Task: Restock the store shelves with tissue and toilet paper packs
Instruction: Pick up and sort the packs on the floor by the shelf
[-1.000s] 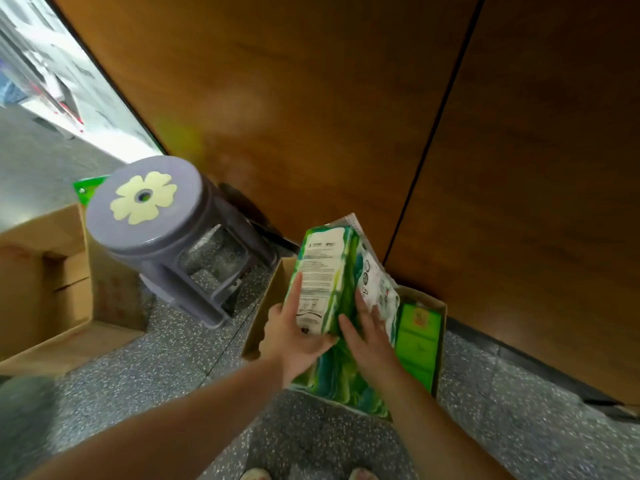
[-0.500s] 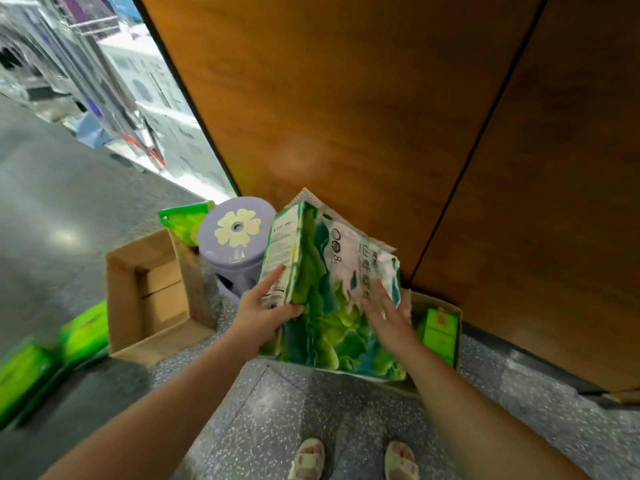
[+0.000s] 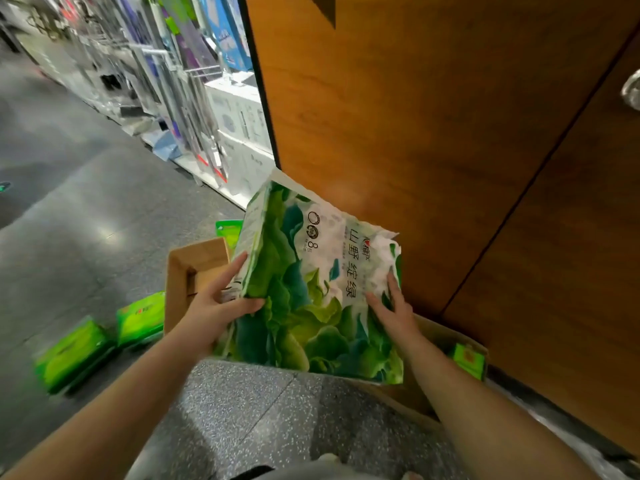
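A large green-and-white tissue pack (image 3: 311, 289) with leaf print is held up in front of me, above a cardboard box (image 3: 433, 344). My left hand (image 3: 221, 299) grips its left edge, thumb on the front and fingers on the side. My right hand (image 3: 394, 310) lies flat against the pack's right front with straight fingers. A small green pack (image 3: 467, 358) sits inside the box at the right.
A brown wooden panel wall (image 3: 433, 133) rises directly ahead. An open cardboard box (image 3: 194, 268) stands on the speckled floor at the left, with green packs (image 3: 138, 317) (image 3: 69, 358) beside it. Store shelving (image 3: 194, 98) with goods runs along the aisle at the upper left.
Both hands have lifted the tissue pack up out of the box and turned its printed front toward me. My view has swung up and left; the purple stool is hidden now.
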